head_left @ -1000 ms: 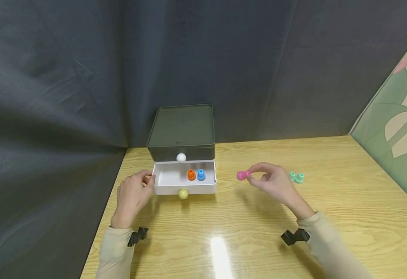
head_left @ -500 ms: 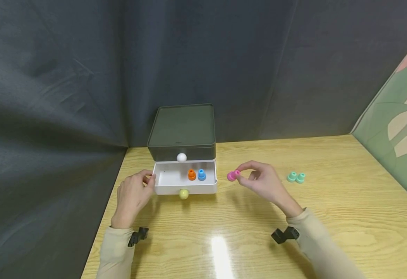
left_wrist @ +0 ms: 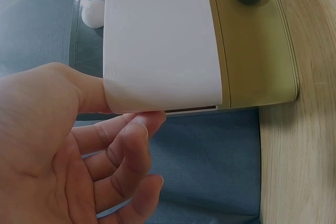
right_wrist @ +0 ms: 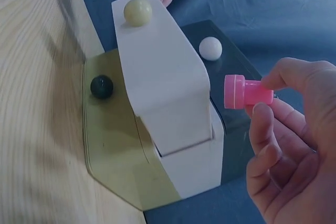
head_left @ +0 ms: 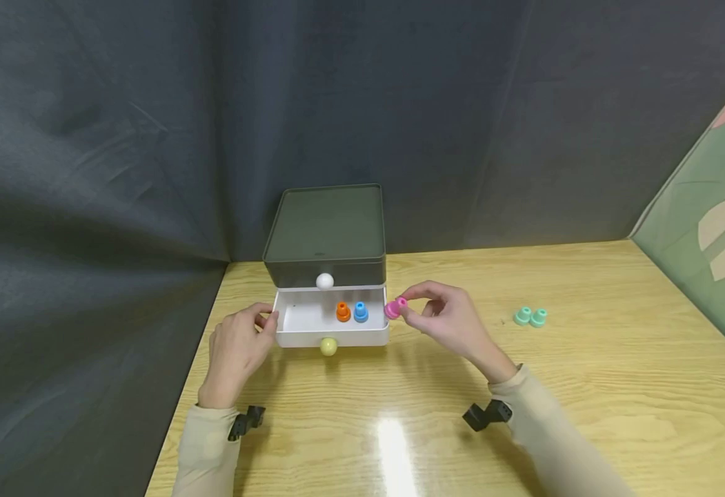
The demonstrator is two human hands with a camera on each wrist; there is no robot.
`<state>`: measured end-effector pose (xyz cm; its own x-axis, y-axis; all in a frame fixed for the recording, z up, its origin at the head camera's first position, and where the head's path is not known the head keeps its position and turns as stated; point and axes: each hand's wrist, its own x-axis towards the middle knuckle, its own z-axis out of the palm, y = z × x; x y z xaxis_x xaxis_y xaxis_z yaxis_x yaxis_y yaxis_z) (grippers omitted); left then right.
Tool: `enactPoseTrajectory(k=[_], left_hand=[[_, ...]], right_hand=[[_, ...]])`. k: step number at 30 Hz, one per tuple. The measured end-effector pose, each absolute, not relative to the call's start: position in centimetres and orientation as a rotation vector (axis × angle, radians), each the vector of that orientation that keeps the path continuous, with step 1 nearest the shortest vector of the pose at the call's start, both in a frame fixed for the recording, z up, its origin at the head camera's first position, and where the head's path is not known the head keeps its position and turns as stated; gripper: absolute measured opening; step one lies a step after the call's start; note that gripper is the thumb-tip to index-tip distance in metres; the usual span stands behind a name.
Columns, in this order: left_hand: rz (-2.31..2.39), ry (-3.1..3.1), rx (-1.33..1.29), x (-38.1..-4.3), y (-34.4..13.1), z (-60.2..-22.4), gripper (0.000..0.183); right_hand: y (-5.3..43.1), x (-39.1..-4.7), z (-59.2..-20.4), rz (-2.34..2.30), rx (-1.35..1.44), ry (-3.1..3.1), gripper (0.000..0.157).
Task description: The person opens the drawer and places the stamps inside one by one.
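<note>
My left hand [head_left: 238,352] pinches the left side wall of the pulled-out white drawer [head_left: 331,338]; in the left wrist view its thumb goes behind the drawer's edge and the other fingers curl outside. My right hand [head_left: 449,321] pinches a small pink stepped peg [head_left: 395,308] by its narrow end, the wide end pointing left, at the drawer's right wall. In the right wrist view the pink peg [right_wrist: 242,92] is held above the wall's level. Inside the drawer, an orange peg [head_left: 343,313] and a blue peg [head_left: 360,313] stand upright side by side.
The drawer unit has a dark green top section [head_left: 325,224] with a white knob [head_left: 324,281] and an olive lower section [right_wrist: 113,129] with a dark knob [right_wrist: 102,86]. Two mint green pegs [head_left: 530,317] stand on the wooden table [head_left: 586,386] at right. Dark cloth hangs behind and left.
My right hand has carried the pink peg leftward, from over the table to the drawer's right wall. The left hand keeps its hold on the drawer.
</note>
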<state>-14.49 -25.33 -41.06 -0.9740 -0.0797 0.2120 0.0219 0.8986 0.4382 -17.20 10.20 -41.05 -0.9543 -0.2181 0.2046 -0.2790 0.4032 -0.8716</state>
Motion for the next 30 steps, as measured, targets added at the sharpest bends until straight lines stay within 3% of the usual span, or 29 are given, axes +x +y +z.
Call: enactPoseTrajectory(k=[10, 30], left_hand=[[-0.653, -2.831, 0.031, -14.6, -25.3, -41.2, 0.032], [-0.649, -2.835, 0.034, -14.6, -25.4, -41.3, 0.030]], right_hand=[[7.6, -17.6, -40.8, 1.668, 0.508, -2.563, 0.020], [5.4, -19.0, -40.3, 1.330, 0.767, -2.836, 0.011]])
